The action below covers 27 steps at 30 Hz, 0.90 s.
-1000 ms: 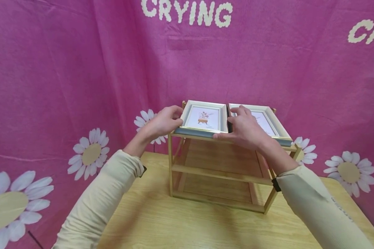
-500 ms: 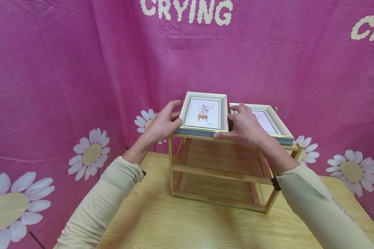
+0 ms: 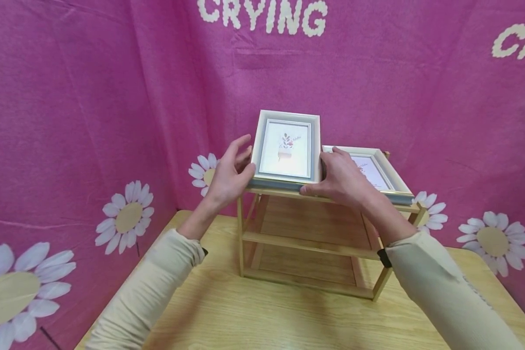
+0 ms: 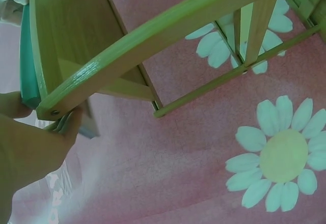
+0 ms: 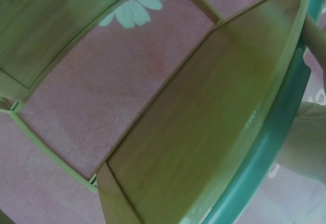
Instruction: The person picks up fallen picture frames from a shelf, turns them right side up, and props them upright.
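Note:
A white-and-grey picture frame [image 3: 286,148] with a plant print is tilted on the left half of the wooden rack's [image 3: 315,249] top, its far edge raised and its near edge low at the rack's front. My left hand [image 3: 230,175] holds its left side, thumb by the near corner. On its right side my right hand [image 3: 343,177] grips the frame, thumb along the front edge. A second picture frame [image 3: 382,171] lies flat to the right, partly hidden behind my right hand. In the left wrist view, my left hand [image 4: 38,147] is beside the rack's corner.
The rack has lower shelves and stands on a light wooden table [image 3: 262,316]. Close behind and to the left hangs a pink cloth [image 3: 166,73] with daisies and lettering.
The left picture frame's far edge has risen from flat to a clear tilt. Both hands stay at its sides, the left one shifting slightly. The right picture frame has not moved.

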{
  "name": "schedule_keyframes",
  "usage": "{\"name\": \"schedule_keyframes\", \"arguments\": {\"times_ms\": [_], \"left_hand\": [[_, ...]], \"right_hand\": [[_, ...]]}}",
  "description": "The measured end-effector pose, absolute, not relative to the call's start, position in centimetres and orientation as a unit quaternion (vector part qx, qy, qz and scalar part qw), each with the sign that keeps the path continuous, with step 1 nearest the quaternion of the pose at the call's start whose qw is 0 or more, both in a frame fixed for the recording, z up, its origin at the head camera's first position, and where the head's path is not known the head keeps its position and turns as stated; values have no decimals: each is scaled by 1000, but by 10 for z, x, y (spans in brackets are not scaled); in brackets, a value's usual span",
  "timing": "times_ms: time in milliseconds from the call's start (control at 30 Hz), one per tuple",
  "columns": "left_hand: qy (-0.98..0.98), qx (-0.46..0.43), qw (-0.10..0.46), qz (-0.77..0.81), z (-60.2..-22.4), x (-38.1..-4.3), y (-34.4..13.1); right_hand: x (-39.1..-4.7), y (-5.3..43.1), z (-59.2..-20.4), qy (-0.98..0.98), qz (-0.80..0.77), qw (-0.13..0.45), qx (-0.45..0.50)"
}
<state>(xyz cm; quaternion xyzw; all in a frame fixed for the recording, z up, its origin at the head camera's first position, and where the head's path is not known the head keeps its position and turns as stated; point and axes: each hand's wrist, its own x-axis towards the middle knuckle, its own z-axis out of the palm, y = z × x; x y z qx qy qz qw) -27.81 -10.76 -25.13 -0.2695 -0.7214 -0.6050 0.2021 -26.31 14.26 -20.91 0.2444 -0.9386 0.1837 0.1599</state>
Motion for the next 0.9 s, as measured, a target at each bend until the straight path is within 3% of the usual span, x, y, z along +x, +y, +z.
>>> {"name": "schedule_keyframes", "arguments": {"times_ms": [333,900], "left_hand": [[-690,-297,251,-611,-259,-282,-108],[-710,-277,242,-600,-259,-283,-119]], "right_hand": [[-259,139,-210,-937,219,157,222],[-253,137,-211,-915,277,193,220]]}}
